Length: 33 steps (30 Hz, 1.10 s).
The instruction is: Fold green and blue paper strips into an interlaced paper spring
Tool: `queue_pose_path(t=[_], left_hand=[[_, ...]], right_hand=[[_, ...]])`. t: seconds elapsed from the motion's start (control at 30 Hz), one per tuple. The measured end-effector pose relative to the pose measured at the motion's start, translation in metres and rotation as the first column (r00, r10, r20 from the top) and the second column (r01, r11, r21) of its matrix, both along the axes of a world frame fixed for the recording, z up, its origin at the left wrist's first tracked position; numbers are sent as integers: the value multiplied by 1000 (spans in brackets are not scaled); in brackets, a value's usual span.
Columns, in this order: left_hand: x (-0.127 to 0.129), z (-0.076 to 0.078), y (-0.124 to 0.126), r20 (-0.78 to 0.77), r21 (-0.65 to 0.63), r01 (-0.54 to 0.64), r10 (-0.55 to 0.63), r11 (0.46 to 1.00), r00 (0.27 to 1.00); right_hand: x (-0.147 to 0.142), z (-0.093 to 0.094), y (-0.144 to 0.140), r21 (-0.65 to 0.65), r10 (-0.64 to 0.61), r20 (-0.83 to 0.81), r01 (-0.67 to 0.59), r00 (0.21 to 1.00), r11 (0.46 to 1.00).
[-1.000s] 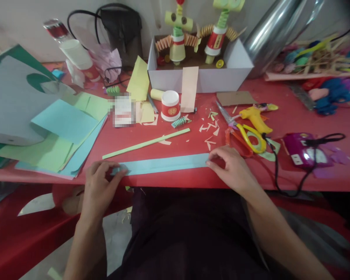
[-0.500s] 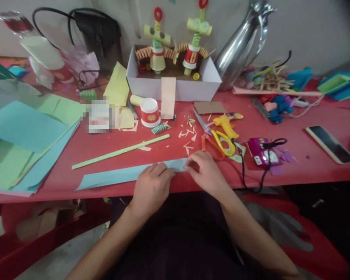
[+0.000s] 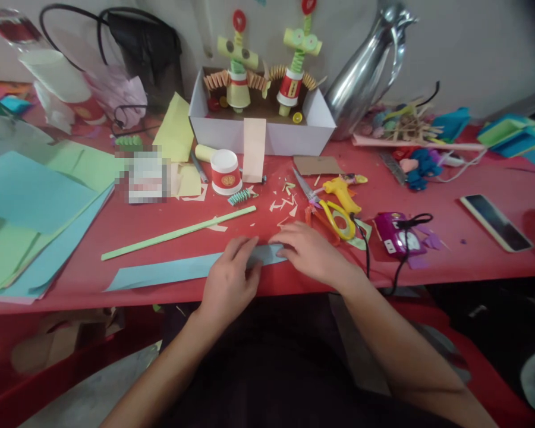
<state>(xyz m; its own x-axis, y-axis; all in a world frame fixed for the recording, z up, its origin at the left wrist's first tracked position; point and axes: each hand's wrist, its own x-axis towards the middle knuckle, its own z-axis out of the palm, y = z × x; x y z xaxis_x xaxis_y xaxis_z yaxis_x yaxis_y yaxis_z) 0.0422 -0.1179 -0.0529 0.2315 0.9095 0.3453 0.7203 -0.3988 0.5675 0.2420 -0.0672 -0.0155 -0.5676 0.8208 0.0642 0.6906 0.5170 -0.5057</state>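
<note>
A long blue paper strip (image 3: 169, 272) lies along the front of the red table, pointing from left to right. My left hand (image 3: 232, 274) grips the strip right of its middle, thumb and fingers a little parted around it. At the strip's right end, my right hand (image 3: 310, 252) pinches the paper between thumb and fingertips. That end looks slightly raised or curved, though fingers cover part of it. Just behind the strip is a thin folded green paper strip (image 3: 178, 233). Yellow-handled scissors (image 3: 336, 219) lie beyond my right hand.
A paper cup (image 3: 226, 172), a folded paper spring (image 3: 242, 197) and paper scraps lie ahead. Behind stands a white box (image 3: 263, 135) with two paper figures. Coloured sheets (image 3: 35, 190) are left; a yellow glue gun (image 3: 342, 191), purple device (image 3: 395, 235) and phone (image 3: 494, 223) are right.
My left hand's fingers have straightened and the thumb has parted from them. My right hand has come further over the strip's end. The whole view has shifted slightly.
</note>
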Motion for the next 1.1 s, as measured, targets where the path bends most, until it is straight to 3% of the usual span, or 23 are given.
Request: queue_pose_path(t=[0.2,0.4,0.57,0.77,0.93,1.1], left_hand=[[0,-3,-1,-24,17,20,-19,1000,1000],[0,-2,-1,-26,70,36,-34,997,999],[0,-3,-6,-152,148,64,-41,987,987],[4,6,-13,-400,258,47,63,965,914],[9,14,-12,-402,273,41,75,961,913],[8,9,-6,-294,233,76,-4,970,956]], right_hand=[[5,-11,-5,74,-43,-116,52,992,996],[8,-16,-7,178,20,-142,6,990,984],[13,-17,-10,232,48,-90,-26,995,972],[17,-21,-11,263,78,-3,-74,997,962],[24,-22,-14,303,110,145,-150,983,941],[24,-13,-25,314,99,227,-170,969,934]])
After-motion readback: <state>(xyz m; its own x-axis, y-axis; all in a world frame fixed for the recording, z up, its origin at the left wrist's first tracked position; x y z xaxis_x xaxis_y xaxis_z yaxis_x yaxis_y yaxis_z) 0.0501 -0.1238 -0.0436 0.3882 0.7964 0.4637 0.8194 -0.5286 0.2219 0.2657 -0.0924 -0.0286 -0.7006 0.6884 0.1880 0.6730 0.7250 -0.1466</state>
